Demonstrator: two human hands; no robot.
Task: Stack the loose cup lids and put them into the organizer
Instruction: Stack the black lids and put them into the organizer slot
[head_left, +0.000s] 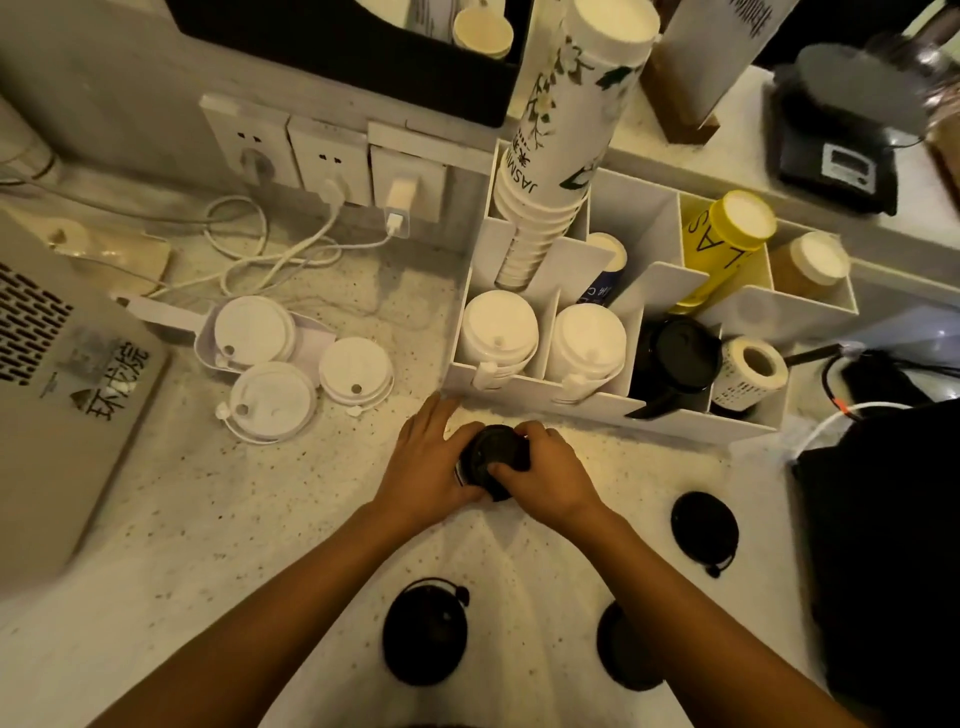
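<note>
A small stack of black cup lids (493, 457) rests on the speckled counter just in front of the white organizer (597, 410). My left hand (431, 457) grips its left side and my right hand (550, 473) grips its right side. Three more black lids lie loose on the counter: one near right (704, 525), one at bottom centre (426, 631), one (618, 649) partly hidden under my right forearm. Three white lids (270, 400) (356, 369) (254, 330) lie to the left. The organizer's front slots hold white lid stacks (498, 325) (587, 340) and black lids (675, 353).
Tall paper cup stacks (561, 130) stand in the organizer's rear slots, with a label roll (748, 374) at its right end. A white scoop (171, 317), chargers and cables (291, 244) sit by the wall sockets. A grey machine (57, 374) fills the left; a scale (836, 156) sits far right.
</note>
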